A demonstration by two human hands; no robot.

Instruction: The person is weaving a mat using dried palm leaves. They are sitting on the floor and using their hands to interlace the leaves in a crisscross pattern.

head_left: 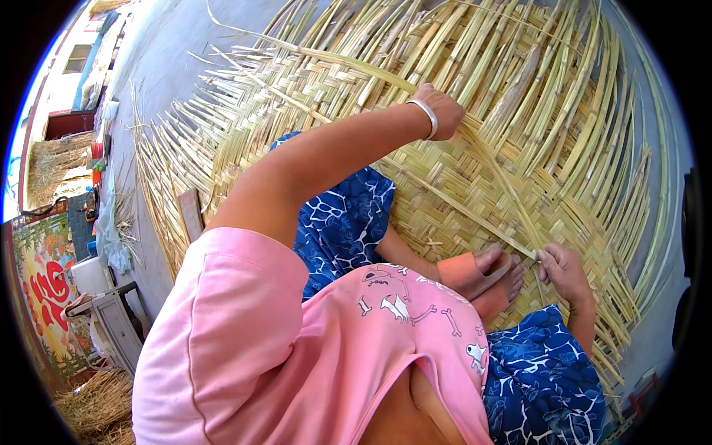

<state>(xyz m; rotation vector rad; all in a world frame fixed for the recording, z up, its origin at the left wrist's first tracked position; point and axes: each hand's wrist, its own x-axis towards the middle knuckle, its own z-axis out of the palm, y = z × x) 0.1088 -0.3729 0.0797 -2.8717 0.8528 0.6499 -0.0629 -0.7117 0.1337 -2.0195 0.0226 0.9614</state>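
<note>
Both hands (442,111) (565,273) grip a long yellow-green strip (512,187) over the ragged-edged, herringbone-woven mat (437,215).

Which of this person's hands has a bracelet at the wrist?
The left hand, the one higher in the picture, gripping a long strip: a pale bracelet circles its wrist. The right hand, lower, near the orange sandal, has a bare wrist.

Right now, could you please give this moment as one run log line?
left hand: holding plant strip; right hand: pinching strip; below: partly woven mat; on mat: orange sandal
</note>
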